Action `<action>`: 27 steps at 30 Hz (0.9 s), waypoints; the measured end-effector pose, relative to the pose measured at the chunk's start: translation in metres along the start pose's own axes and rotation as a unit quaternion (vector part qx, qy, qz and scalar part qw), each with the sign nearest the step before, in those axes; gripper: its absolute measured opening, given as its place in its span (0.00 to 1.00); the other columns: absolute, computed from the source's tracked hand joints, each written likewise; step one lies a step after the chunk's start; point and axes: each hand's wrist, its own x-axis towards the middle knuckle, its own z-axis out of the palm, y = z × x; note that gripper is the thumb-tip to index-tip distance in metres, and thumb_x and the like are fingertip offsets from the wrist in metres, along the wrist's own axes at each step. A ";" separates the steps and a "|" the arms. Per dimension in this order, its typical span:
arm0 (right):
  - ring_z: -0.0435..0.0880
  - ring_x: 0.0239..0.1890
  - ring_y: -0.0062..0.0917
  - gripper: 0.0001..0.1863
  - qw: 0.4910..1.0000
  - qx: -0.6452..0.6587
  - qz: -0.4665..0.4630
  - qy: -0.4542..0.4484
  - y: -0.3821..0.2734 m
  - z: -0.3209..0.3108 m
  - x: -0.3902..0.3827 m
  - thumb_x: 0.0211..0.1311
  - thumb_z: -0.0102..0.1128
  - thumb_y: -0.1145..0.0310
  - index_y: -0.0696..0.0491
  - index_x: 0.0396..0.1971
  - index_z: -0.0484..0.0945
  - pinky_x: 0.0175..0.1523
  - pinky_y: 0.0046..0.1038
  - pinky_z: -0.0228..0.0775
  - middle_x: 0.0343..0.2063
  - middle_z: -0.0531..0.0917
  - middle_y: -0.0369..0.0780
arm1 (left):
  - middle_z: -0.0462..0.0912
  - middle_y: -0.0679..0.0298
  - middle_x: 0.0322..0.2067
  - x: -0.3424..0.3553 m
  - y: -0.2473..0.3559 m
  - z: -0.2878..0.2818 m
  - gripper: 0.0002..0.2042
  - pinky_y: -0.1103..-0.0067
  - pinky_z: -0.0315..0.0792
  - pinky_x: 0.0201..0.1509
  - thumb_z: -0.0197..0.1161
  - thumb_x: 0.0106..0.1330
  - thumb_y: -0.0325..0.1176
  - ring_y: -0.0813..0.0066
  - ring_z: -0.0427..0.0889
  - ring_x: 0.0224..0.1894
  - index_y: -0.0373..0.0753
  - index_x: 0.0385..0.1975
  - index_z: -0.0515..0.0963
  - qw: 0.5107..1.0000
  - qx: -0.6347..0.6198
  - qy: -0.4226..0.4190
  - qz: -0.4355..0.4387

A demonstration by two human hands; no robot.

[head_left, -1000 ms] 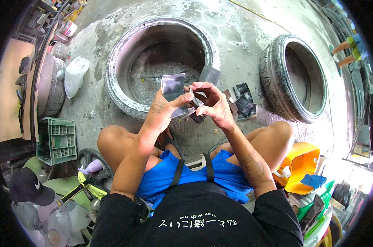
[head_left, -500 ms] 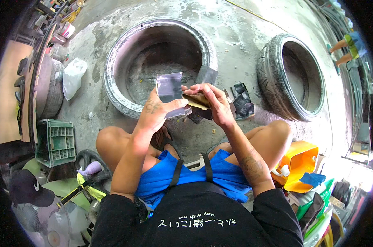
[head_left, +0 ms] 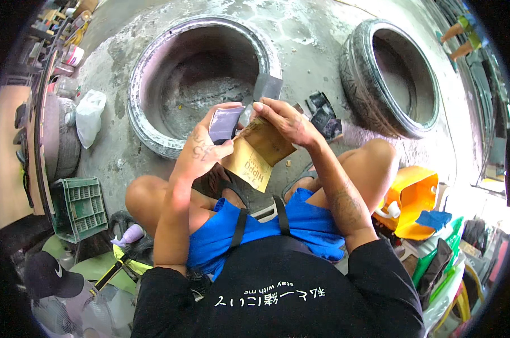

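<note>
A cluttered workshop — one big tire (head_left: 153,90) (a second tire (head_left: 359,84) nearby) on stained concrete floor (head_left: 305,59).

Left hand (head_left: 198,151) — closed in a grip, thumb laid inward. Right hand (head_left: 291,124) — back turned upward, fingertips pinched. Both forearms (head_left: 177,203) are extended forward, angled toward each other.

A black short-sleeved T-shirt (head_left: 311,267) bears white lettering (head_left: 270,297) across its chest, above bright blue shorts (head_left: 311,225) overlaid by two narrow black straps (head_left: 239,228). Dark sandals (head_left: 233,186) complete the clothing. Ink marks the left hand (head_left: 197,155); a rounded tattoo (head_left: 348,201) marks the right forearm (head_left: 333,173).
</note>
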 end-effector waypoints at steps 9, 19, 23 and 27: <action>0.70 0.35 0.15 0.24 0.998 0.043 -0.017 -0.042 0.008 -0.007 -0.001 0.79 0.44 0.48 0.55 0.35 0.76 0.42 0.22 0.65 0.28 0.73 0.30 | 0.80 0.60 0.51 0.003 0.004 0.011 0.31 0.78 0.70 0.60 0.57 0.58 0.15 0.74 0.79 0.54 0.45 0.64 0.69 0.998 0.044 -0.009 0.037; 0.74 0.44 0.18 0.15 0.993 0.105 -0.006 -0.060 0.017 0.000 -0.003 0.62 0.67 0.73 0.52 0.45 0.73 0.50 0.21 0.66 0.37 0.76 0.33 | 0.80 0.65 0.41 0.016 -0.025 0.006 0.30 0.75 0.78 0.42 0.62 0.56 0.19 0.76 0.82 0.39 0.42 0.62 0.67 0.974 0.045 0.140 0.173; 0.73 0.40 0.17 0.17 0.987 0.157 -0.023 0.022 0.038 -0.018 -0.002 0.60 0.63 0.82 0.52 0.45 0.71 0.47 0.20 0.66 0.37 0.73 0.31 | 0.82 0.59 0.39 -0.001 0.005 -0.015 0.23 0.78 0.78 0.36 0.63 0.63 0.25 0.74 0.85 0.36 0.40 0.57 0.64 0.943 -0.005 0.233 0.236; 0.68 0.35 0.11 0.10 0.975 -0.072 -0.200 0.056 0.044 -0.008 0.008 0.67 0.58 0.80 0.51 0.44 0.70 0.42 0.14 0.59 0.34 0.69 0.29 | 0.84 0.53 0.42 -0.099 0.046 -0.095 0.15 0.74 0.82 0.46 0.55 0.75 0.31 0.66 0.87 0.42 0.32 0.56 0.68 0.910 -0.131 0.320 0.230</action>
